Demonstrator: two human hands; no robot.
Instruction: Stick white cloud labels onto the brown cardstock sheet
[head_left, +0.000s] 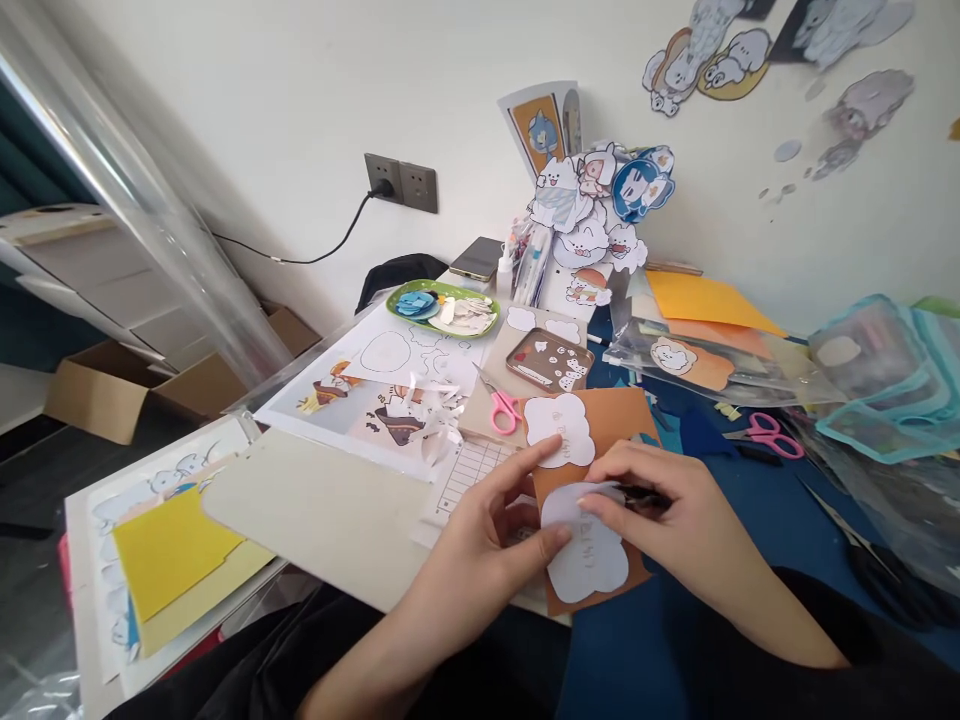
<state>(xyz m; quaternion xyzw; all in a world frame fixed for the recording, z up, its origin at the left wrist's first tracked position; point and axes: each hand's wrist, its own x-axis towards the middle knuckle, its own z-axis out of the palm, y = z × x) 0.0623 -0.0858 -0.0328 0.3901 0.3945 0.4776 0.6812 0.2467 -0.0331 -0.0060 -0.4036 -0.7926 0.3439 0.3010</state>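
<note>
A white cloud-shaped paper cutout (589, 565) with faint pencil writing is held up between my two hands, above an orange-brown sheet (622, 410). My left hand (506, 525) grips its left edge, thumb on top, while the index finger reaches to a second white cloud-shaped cutout (555, 415) lying on that sheet. The thumb and fingers of my right hand (652, 495) pinch the upper right edge. A dark slim object (645, 495) shows within the right hand, mostly hidden, its kind unclear. Pink-handled scissors (504, 412) lie just beyond the sheet.
Behind are a brown tray (551, 357) of small cutouts and a green tray (487, 320) of paper pieces. To the right lie another pair of pink scissors (765, 437), black scissors (870, 560) and plastic pouches (892, 370). Yellow sheets (169, 550) are at left.
</note>
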